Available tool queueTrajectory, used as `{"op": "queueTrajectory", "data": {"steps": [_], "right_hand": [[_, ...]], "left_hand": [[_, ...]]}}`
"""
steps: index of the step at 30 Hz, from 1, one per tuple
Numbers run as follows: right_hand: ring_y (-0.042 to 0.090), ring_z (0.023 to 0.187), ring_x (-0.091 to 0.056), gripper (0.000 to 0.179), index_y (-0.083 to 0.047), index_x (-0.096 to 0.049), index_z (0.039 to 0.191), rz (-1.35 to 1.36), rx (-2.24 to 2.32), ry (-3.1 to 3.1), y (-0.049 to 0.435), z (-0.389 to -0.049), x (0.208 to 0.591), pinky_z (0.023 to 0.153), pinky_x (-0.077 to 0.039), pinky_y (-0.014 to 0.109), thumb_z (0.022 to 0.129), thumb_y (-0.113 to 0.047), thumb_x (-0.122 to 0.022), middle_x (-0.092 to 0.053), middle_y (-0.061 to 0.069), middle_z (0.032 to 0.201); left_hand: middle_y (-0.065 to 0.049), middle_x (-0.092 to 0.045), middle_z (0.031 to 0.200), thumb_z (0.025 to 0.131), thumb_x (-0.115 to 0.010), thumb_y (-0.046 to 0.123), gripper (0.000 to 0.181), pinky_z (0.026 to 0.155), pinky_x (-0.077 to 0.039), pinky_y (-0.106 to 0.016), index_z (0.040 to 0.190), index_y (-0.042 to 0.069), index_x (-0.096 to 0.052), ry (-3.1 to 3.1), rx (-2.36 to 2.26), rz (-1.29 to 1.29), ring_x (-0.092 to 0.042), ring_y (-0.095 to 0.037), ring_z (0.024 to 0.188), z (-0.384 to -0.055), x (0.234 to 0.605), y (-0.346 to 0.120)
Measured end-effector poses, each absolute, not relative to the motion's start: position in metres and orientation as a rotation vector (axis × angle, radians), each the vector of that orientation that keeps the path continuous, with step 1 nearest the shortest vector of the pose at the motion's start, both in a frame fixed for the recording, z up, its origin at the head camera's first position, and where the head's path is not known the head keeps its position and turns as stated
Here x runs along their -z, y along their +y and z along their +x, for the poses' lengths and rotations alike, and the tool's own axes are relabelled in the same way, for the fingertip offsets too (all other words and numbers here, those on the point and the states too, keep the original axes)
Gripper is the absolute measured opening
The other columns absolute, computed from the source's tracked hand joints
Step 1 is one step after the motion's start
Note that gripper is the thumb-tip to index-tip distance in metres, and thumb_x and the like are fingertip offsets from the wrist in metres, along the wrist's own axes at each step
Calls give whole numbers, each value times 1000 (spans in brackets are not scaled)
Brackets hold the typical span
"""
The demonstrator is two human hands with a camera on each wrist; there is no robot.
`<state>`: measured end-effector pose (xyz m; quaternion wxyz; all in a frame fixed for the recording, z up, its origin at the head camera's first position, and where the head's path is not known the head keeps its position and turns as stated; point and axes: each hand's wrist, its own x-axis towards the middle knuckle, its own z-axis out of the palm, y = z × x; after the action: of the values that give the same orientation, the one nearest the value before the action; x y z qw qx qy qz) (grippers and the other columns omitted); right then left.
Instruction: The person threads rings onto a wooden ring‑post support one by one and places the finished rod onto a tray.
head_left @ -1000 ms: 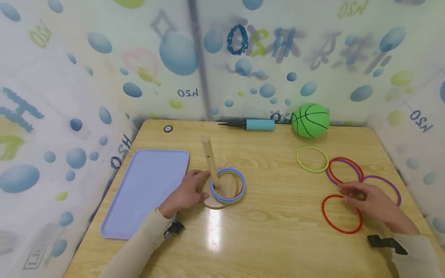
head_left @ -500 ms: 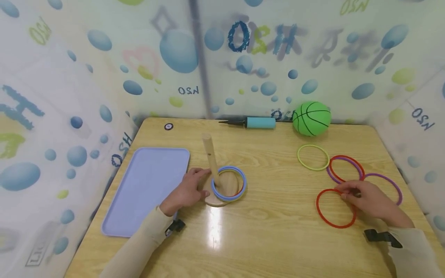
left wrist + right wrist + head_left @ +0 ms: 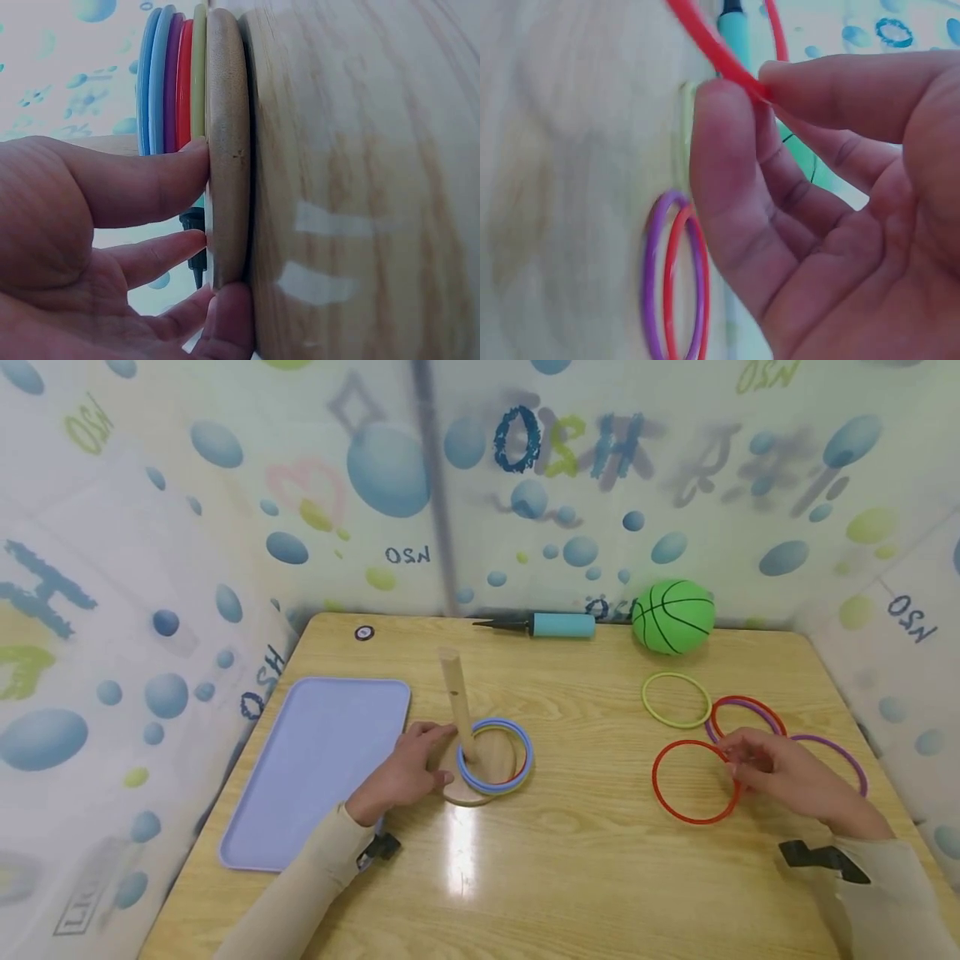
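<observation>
My right hand (image 3: 783, 777) pinches a red ring (image 3: 693, 822) between thumb and fingertips; the ring is raised and tilted in the right wrist view. My left hand (image 3: 401, 772) holds the left edge of the round wooden base (image 3: 457, 793) of a ring-toss stand. In the left wrist view the thumb touches the base's face and a fingertip lies at its rim. An upright wooden peg (image 3: 453, 693) rises from the base. Around it lies a stack of rings (image 3: 171, 82): blue, light blue, purple, red and yellow-green.
To the right lie a yellow-green ring (image 3: 645, 702), an overlapping red ring (image 3: 780, 714) and purple ring (image 3: 649, 277), and another purple ring (image 3: 847, 756). A lilac tray (image 3: 262, 827) lies left. Along the back are a hand pump (image 3: 562, 626), a green ball (image 3: 673, 617) and a small round disc (image 3: 364, 633).
My right hand has moved left and slightly away from me with the red ring, which has risen off the table. My left hand stays on the base.
</observation>
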<state>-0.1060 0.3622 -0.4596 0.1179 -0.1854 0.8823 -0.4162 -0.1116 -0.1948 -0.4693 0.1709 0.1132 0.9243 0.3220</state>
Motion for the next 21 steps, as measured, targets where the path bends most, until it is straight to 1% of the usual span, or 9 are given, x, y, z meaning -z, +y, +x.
{"op": "queueTrajectory", "data": {"steps": [2,5,7,11,15,18,21], "right_hand": [[14,81,-72,22,3,-62,124,-511,1279,2530,357,-107,454,65,-63,35,103,0,-64,-66,9,99],[17,82,-74,23,4,-60,127,-498,1341,2494,349,-109,446,66,-64,36,104,0,-63,-65,5,101],[19,78,-74,24,2,-60,127,-507,1378,2477,342,-110,441,66,-64,37,104,1,-63,-65,4,102],[25,70,-72,23,0,-60,127,-595,1457,2429,329,-115,432,63,-63,36,103,2,-62,-65,6,101],[25,69,-72,23,-1,-62,126,-641,1499,2423,314,-120,424,63,-63,36,103,3,-63,-67,3,98],[23,71,-74,24,-4,-64,126,-613,1499,2463,300,-120,417,65,-63,36,102,-2,-67,-70,2,94],[23,72,-74,25,-5,-63,127,-596,1527,2457,286,-121,409,66,-63,37,103,-5,-67,-71,3,92]], "left_hand": [[-26,-40,158,95,-78,12,74,116,-36,-65,161,11,-44,2627,-918,318,-36,-49,146,-112,469,-195],[-26,-40,158,95,-78,12,74,116,-36,-65,161,11,-45,2631,-917,320,-36,-50,146,-112,470,-195],[-25,-40,158,96,-78,13,74,116,-36,-65,161,12,-44,2627,-921,313,-36,-49,146,-112,470,-195],[-25,-39,159,96,-78,13,74,116,-36,-65,162,12,-44,2620,-928,307,-35,-49,147,-112,469,-194],[-25,-40,158,95,-78,12,74,116,-36,-65,162,11,-44,2629,-931,318,-36,-49,146,-111,469,-195],[-26,-41,157,96,-78,12,74,115,-37,-65,161,11,-45,2638,-929,329,-37,-50,145,-110,469,-195],[-26,-41,157,96,-78,13,73,114,-38,-66,161,11,-45,2641,-923,335,-37,-50,145,-110,470,-195]]}}
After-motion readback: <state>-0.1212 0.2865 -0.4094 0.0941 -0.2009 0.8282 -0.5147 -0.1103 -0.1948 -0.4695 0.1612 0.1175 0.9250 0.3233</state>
